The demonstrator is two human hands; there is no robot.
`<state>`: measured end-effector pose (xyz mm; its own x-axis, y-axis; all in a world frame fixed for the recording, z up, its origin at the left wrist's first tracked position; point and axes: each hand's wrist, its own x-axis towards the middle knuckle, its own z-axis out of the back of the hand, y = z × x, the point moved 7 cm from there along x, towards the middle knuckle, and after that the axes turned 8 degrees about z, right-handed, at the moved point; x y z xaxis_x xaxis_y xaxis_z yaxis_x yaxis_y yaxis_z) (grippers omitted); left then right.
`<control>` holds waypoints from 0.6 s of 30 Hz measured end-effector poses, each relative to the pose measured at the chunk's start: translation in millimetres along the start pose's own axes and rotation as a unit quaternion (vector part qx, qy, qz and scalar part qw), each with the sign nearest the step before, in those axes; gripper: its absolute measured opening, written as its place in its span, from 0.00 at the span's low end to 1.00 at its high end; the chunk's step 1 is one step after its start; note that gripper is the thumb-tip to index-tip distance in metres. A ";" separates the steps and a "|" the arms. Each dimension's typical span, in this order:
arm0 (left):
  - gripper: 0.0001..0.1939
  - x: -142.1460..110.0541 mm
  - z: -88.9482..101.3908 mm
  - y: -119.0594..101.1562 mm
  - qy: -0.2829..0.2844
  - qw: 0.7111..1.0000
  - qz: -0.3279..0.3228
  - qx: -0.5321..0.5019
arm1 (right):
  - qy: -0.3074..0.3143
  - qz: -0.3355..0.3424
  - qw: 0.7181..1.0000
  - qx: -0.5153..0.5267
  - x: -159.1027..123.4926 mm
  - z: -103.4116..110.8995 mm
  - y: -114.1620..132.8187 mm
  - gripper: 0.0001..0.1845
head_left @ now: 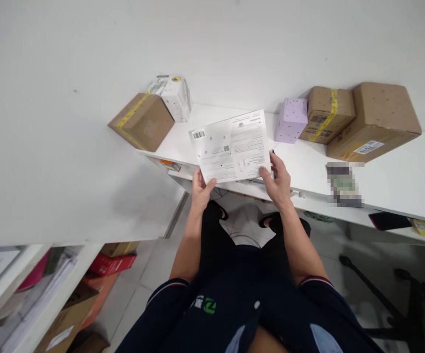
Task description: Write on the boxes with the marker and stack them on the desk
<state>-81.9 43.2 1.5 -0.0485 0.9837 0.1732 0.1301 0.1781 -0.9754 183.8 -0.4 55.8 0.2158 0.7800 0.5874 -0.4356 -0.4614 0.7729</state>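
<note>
Between both hands I hold a white printed sheet (230, 147) above the front edge of the desk. It bears a barcode at its upper left, a QR code and blocks of small text that look upside down. My left hand (202, 191) grips its lower left corner, thumb on top. The lower right side is gripped by my right hand (277, 180), its thumb on the print and its other fingers mostly behind. A small dark bit shows by my right fingertips; I cannot make out what it is.
Taped brown cartons (149, 122) and a white box (177, 98) stand at the desk's left. A lilac box (292, 120), a smaller carton (330, 115) and a large carton (376, 122) line the right. A blurred-out item (344, 185) lies near the white desk's (399, 181) front edge.
</note>
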 end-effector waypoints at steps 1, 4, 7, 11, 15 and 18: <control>0.40 -3.0 1.0 1.1 -0.002 1.000 -0.012 0.003 | -0.001 -0.003 1.000 0.014 -5.4 -0.1 -4.8 0.27; 0.41 -9.7 -0.5 12.2 -0.006 1.000 -0.025 0.004 | -0.013 -0.029 0.997 0.067 -25.4 0.8 -26.0 0.26; 0.40 -13.7 -6.8 33.0 -0.005 1.000 -0.002 0.001 | -0.046 -0.074 0.992 0.090 -45.2 3.2 -46.1 0.26; 0.34 -18.8 -10.1 57.7 -0.026 0.998 0.052 0.020 | -0.068 -0.150 0.984 0.072 -64.9 3.9 -59.9 0.23; 0.29 -16.8 2.7 59.8 -0.083 0.993 0.087 0.006 | -0.067 -0.178 0.977 0.094 -71.3 5.6 -57.7 0.24; 0.30 -7.1 13.7 56.5 -0.097 0.984 0.152 -0.010 | -0.054 -0.200 0.974 0.092 -69.4 10.4 -56.2 0.25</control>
<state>-87.8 46.0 -56.7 -0.1925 0.9686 -0.1571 0.1865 -0.1211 -0.9750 202.3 -33.0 -25.9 0.4307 0.8685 0.2455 -0.1368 -0.2060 0.9689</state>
